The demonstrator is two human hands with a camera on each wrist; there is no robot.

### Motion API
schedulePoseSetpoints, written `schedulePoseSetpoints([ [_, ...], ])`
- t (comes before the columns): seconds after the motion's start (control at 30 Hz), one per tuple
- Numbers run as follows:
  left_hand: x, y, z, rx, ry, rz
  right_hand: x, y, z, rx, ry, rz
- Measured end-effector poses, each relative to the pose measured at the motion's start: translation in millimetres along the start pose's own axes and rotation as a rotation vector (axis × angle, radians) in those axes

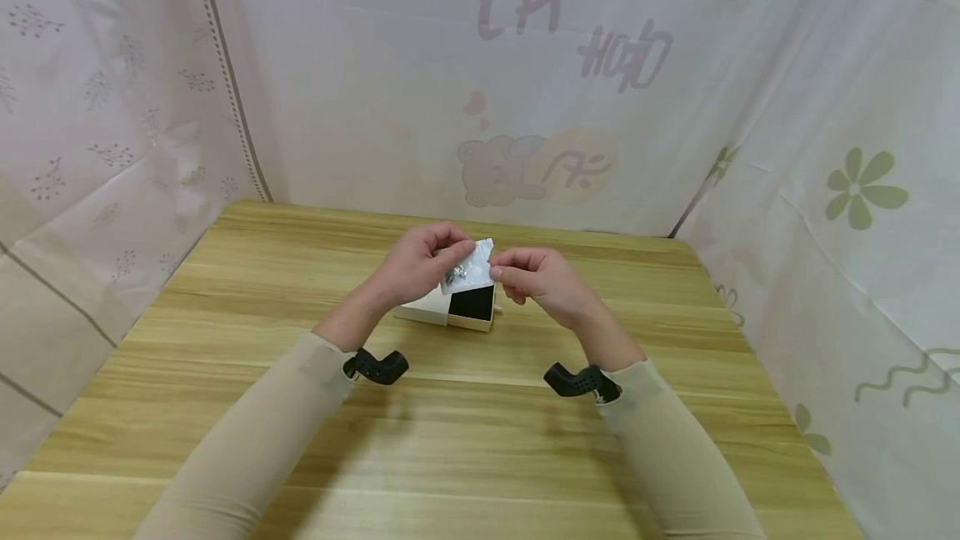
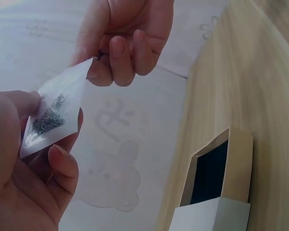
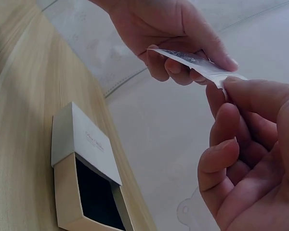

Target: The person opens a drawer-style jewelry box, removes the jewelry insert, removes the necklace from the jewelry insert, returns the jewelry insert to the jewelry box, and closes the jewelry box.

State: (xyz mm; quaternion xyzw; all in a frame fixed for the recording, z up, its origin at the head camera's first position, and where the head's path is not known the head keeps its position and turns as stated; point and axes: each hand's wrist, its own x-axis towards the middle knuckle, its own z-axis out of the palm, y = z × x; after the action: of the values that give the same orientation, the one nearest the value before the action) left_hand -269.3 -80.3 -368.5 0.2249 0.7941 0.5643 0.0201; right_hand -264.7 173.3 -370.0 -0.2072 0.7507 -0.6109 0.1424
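Observation:
A small clear-fronted, white-backed plastic bag (image 1: 476, 270) is held up between both hands over the table. Inside it lies a dark silvery chain (image 2: 49, 119), bunched up in the left wrist view. My left hand (image 1: 424, 260) grips the bag's left side, thumb on the front and fingers behind. My right hand (image 1: 542, 280) pinches the opposite edge between thumb and forefinger, its other fingers curled below. Just beneath the bag sits a white sliding box (image 3: 92, 139), its drawer (image 3: 67, 197) pulled partly out and showing a black lining (image 3: 97, 197).
The box rests on a wood-grain table (image 1: 465, 423), near its far edge. Printed pale curtains (image 1: 360, 90) hang behind and at both sides. Each wrist wears a black camera mount (image 1: 382, 367).

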Motion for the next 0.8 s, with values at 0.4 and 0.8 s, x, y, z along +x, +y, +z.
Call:
schedulePoseSetpoints([
  [0.4, -1.0, -2.1, -3.9, -0.022, 0.0, 0.02, 0.0, -0.6, -0.2, 0.011, 0.08, -0.001],
  [0.8, -1.8, 1.3, -4.7, -0.055, -0.057, 0.017, 0.8, -4.6, -2.1, 0.138, 0.145, -0.02],
])
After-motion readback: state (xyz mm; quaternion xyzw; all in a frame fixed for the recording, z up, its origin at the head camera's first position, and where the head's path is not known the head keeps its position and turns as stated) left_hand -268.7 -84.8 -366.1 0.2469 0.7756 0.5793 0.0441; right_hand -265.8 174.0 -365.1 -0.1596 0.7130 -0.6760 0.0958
